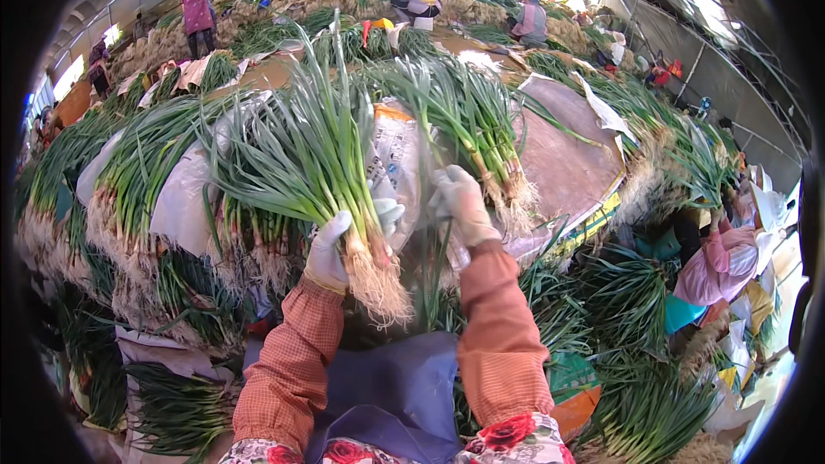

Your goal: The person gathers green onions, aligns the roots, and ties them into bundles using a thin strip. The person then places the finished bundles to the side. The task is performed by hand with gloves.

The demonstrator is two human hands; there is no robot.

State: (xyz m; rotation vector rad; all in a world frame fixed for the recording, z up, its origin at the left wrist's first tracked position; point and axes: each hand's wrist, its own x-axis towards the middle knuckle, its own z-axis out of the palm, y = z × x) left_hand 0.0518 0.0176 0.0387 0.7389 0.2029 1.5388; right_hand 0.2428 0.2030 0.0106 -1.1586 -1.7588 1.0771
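My left hand point(333, 249), in a white glove, is wrapped round a thick bunch of green onions point(331, 155). Its leaves fan up and away, while pale roots hang below the thumb. To the right, my gloved right hand point(464, 206) is closed with its fingers pinched together on a thin green onion stalk point(436, 150), partly blurred. Just beyond that hand, another bunch of green onions point(485, 142) lies on the covered pile, roots toward me.
Bundled green onions point(142, 180) line the pile's left edge. A pinkish sheet point(571, 163) covers its right part. Loose green onions point(640, 404) lie low at right, more point(180, 408) at lower left. A person in pink point(722, 262) works at right; several others are farther back.
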